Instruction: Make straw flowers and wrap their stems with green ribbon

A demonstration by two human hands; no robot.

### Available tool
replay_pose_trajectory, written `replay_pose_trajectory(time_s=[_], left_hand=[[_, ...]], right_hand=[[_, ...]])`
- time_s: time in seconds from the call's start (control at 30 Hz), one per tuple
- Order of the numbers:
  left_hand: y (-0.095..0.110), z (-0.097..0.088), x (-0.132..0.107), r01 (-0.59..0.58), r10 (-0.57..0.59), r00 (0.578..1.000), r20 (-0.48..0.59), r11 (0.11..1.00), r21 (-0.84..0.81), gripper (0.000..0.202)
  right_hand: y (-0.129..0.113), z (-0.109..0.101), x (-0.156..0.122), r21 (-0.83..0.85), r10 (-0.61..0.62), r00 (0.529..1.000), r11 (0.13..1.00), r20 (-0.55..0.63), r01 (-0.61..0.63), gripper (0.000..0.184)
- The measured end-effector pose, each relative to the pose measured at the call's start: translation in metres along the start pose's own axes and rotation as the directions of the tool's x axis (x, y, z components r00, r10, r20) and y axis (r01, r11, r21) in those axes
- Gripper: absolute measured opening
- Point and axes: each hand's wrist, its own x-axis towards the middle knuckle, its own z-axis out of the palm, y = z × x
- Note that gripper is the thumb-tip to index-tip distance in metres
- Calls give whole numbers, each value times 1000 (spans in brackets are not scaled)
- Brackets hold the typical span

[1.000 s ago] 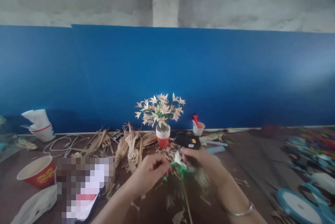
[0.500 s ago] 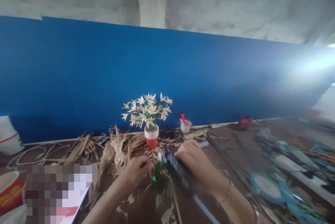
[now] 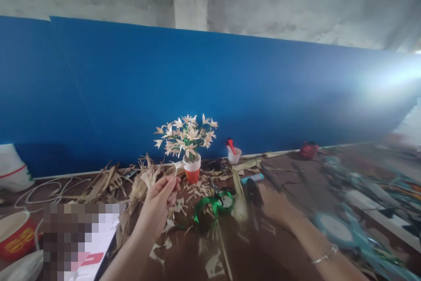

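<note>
My left hand (image 3: pixel 160 197) is raised above the table, its fingers pinched on the thin stem of a small pale husk flower (image 3: pixel 175 168). My right hand (image 3: pixel 276 205) lies low on the table to the right, smeared by motion. Its fingers are against a black glue gun (image 3: pixel 251 191), and I cannot make out the grip. A roll of green ribbon (image 3: pixel 213 205) with a loose loop lies between my hands. Behind it stands an orange and white pot (image 3: pixel 192 171) holding a bunch of husk flowers (image 3: pixel 186 134).
Dried husks (image 3: pixel 108 182) and cut scraps litter the brown table (image 3: pixel 243 254). A white cup (image 3: pixel 234 155), a blue tube (image 3: pixel 251 179) and a red object (image 3: pixel 309 149) lie near the blue wall. A red paper bowl (image 3: pixel 15 239) is left, a blue ribbon spool (image 3: pixel 332 227) right.
My left hand has lifted up and left with the small flower. My right hand has carried the glue gun away from the flower, down to the table on the right. The green ribbon now lies uncovered.
</note>
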Motion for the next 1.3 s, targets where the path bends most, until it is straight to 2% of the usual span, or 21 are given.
replay_pose_trajectory(time_s=[0.1,0.17,0.23,0.27,0.33,0.4,0.5,0.6,0.67,0.77,0.83,0.87,1.0,1.1,1.2,1.3], left_hand=[[0,1,-1,3,-3,1000,9,1000,11,30],[-1,1,-1,6,-6,1000,24,1000,12,30],[-3,0,0,7,-8,999,40,1000,11,29],[-4,0,0,7,-8,999,46,1000,12,28],[-5,-1,0,3,-4,999,52,1000,10,27],[-5,-1,1,-1,1,999,53,1000,2,26],[-5,-1,1,-3,4,998,58,1000,-17,25],[-5,0,1,24,-22,998,52,999,-31,24],[-6,1,1,49,-47,998,42,998,-31,26],[-9,2,0,78,-76,996,49,997,-21,29],[-12,4,-1,77,-77,996,49,997,-3,29],[-13,5,-2,70,-70,996,48,997,11,30],[-17,9,-5,27,-32,998,58,997,77,30],[-18,10,-7,36,-41,998,49,996,87,31],[-19,13,-10,83,-85,996,35,994,70,31],[-18,16,-13,110,-113,993,45,993,52,31]], right_hand=[[-26,-15,0,-26,12,999,1000,-46,-14,27],[-52,-22,0,83,-121,984,988,-128,132,22],[-83,-23,0,246,-253,956,927,-149,284,32],[-98,-21,-1,257,-282,946,913,-158,315,33],[-121,-16,-1,192,-292,941,927,-170,322,31],[-134,-13,2,210,-269,956,935,-113,288,18],[-134,-20,10,318,-230,972,919,-43,231,14],[-127,-33,17,415,-317,948,858,-38,304,29],[-126,-42,16,585,-382,921,730,-80,353,36],[-135,-50,7,843,-397,907,435,-137,318,40],[-143,-52,-4,910,-388,911,314,-137,271,41],[-147,-52,-9,923,-378,915,285,-141,260,39],[-159,-50,-24,919,-285,934,264,-215,292,33],[-164,-48,-27,913,-207,939,251,-275,323,32],[-166,-48,-27,890,-115,934,283,-339,358,29],[-166,-49,-28,866,-97,919,309,-382,393,26]])
